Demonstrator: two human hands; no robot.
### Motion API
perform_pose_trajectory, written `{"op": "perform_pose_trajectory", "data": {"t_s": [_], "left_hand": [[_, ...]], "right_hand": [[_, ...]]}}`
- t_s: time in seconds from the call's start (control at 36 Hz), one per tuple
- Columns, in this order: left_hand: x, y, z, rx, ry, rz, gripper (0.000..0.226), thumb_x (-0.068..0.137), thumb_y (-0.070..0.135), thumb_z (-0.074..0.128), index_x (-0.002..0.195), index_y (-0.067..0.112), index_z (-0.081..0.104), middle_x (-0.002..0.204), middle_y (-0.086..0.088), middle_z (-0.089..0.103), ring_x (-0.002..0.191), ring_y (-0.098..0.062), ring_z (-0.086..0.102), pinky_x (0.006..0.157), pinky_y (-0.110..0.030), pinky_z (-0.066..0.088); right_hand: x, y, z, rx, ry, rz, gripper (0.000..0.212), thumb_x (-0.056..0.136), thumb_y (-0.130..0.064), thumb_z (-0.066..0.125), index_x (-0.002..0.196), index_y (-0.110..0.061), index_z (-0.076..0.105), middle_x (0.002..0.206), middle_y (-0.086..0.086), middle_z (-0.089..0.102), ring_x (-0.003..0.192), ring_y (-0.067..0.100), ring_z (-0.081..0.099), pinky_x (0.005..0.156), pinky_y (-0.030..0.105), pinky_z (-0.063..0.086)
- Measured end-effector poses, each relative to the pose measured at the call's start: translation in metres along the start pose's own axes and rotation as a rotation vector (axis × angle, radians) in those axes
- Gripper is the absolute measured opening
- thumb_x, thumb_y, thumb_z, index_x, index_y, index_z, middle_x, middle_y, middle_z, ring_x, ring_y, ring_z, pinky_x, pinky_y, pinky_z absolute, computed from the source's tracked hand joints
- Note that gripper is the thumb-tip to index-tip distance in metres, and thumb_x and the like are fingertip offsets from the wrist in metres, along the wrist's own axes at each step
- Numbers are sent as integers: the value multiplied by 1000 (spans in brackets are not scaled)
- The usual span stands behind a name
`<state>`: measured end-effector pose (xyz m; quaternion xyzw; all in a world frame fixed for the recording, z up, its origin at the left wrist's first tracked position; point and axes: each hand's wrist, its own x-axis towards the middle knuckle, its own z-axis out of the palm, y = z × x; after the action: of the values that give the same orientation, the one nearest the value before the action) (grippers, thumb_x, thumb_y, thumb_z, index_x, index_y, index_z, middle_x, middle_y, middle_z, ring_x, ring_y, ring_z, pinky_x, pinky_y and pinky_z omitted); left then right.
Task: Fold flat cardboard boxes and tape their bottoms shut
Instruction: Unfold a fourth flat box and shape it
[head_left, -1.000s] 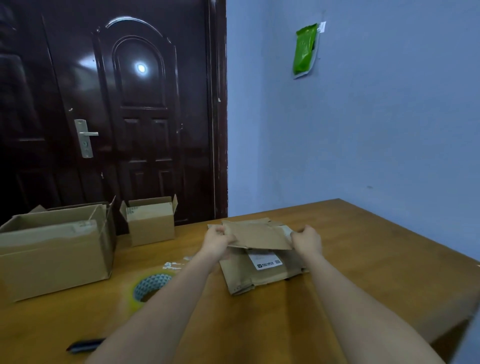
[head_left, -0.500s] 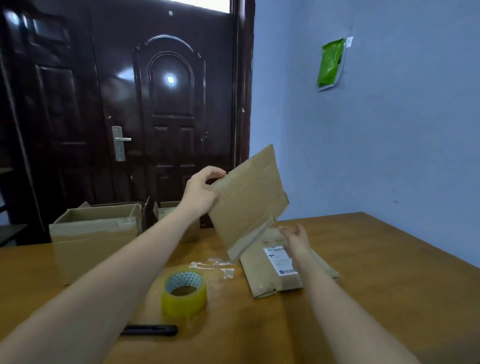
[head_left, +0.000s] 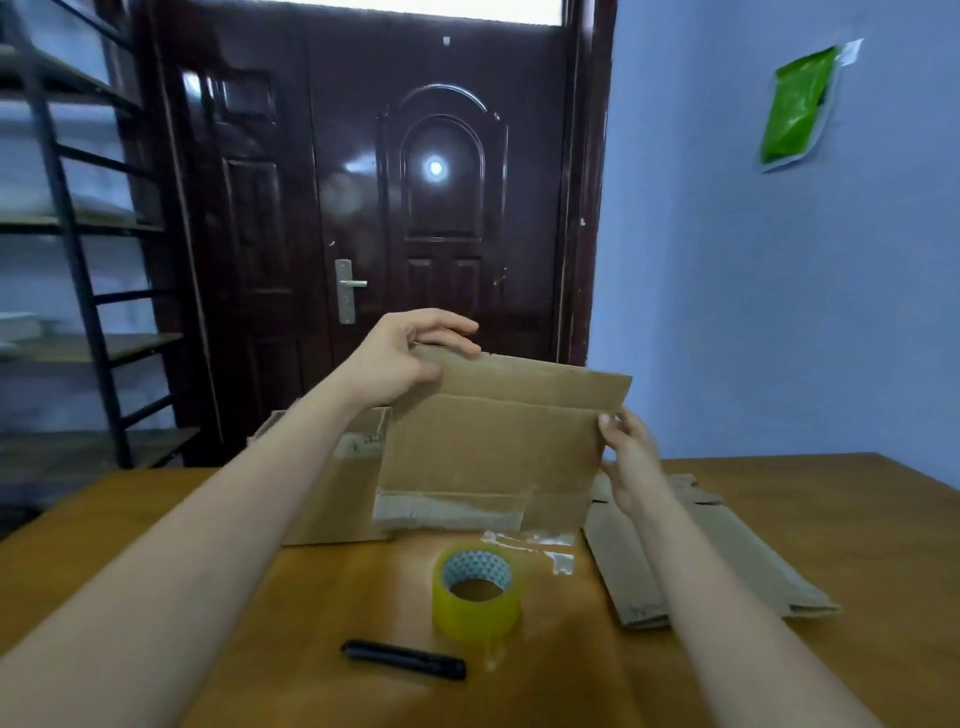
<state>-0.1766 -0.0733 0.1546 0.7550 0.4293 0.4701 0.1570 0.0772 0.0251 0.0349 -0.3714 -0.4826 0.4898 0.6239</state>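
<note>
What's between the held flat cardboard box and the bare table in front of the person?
The yellow tape roll and black pen-like tool lie on the wooden table just below the flat brown cardboard box that the left hand and right hand hold up.

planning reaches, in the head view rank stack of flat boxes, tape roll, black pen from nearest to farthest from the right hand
From the right hand:
1. Stack of flat boxes, just below and right of it.
2. Tape roll, lower left, mid table.
3. Black pen, farthest, left of the roll near the front edge.
</note>
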Motion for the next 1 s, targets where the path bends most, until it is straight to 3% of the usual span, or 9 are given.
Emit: {"op": "perform_pose_trajectory", "data": {"t_s": [0.08, 0.25, 0.44, 0.53, 0.64, 0.72, 0.81, 0.89, 1.0], "left_hand": [[-2, -15, -2, -21, 90, -2, 69, 68, -29, 49, 120, 16, 58, 107, 7, 69, 68, -5, 61, 56, -19, 47], [-5, -45, 10, -154, 366, -40, 71, 74, -12, 70, 130, 24, 46, 116, 2, 60, 105, -16, 62, 93, -30, 49], [-29, -88, 52, -261, 510, -248, 45, 89, 0, 60, 128, 17, 44, 111, 13, 55, 104, -2, 56, 81, -9, 46], [-37, -103, 69, -293, 528, -303, 36, 92, 2, 55, 122, 18, 45, 118, 7, 54, 115, -8, 50, 96, -21, 42], [-42, -119, 80, -346, 569, -350, 40, 95, 4, 51, 133, 13, 43, 128, 4, 53, 122, -11, 47, 103, -29, 40], [-46, -132, 84, -382, 587, -381, 43, 95, 6, 51, 137, 15, 43, 132, 1, 55, 124, -12, 50, 105, -36, 42], [-47, -140, 87, -407, 609, -395, 44, 95, 7, 51, 138, 17, 43, 133, 3, 55, 123, -11, 50, 105, -37, 42], [-48, -144, 90, -435, 608, -379, 41, 96, 8, 50, 134, 23, 46, 128, 11, 55, 118, 0, 50, 101, -27, 42], [-49, -147, 99, -413, 576, -367, 49, 96, 13, 51, 141, 27, 40, 134, 14, 50, 124, -2, 45, 100, -26, 39]], "right_hand": [[-1, 4, 9, 27, 34, -5, 16, 98, -7, 45, 99, -14, 59, 92, -3, 64, 86, 13, 59, 68, 27, 47], [5, 2, 15, 41, 96, -4, 21, 100, -9, 43, 90, -20, 57, 89, -7, 62, 80, 7, 57, 63, 24, 41], [15, 10, 15, 21, 140, -8, 17, 100, -6, 43, 96, -15, 57, 89, -5, 62, 77, 4, 57, 57, 14, 45], [17, 19, 19, -1, 155, -7, 17, 99, -5, 43, 96, -12, 58, 88, -4, 63, 79, 9, 58, 63, 19, 47], [23, 30, 23, -6, 165, -10, 15, 99, -5, 45, 96, -10, 58, 90, -2, 63, 84, 13, 57, 75, 23, 48], [24, 39, 25, -4, 160, -13, 15, 99, -6, 44, 99, -10, 59, 91, -3, 63, 84, 11, 58, 72, 22, 47], [27, 50, 27, -13, 152, -2, 17, 99, -8, 45, 98, -15, 61, 101, 1, 65, 93, 14, 59, 77, 25, 48], [29, 62, 29, 9, 149, 35, 26, 99, -11, 45, 122, -10, 57, 121, 5, 62, 111, 19, 57, 96, 34, 46], [26, 77, 34, 123, 109, 95, 28, 100, -15, 44, 124, -17, 58, 120, 7, 64, 111, 23, 59, 93, 38, 48]]}}
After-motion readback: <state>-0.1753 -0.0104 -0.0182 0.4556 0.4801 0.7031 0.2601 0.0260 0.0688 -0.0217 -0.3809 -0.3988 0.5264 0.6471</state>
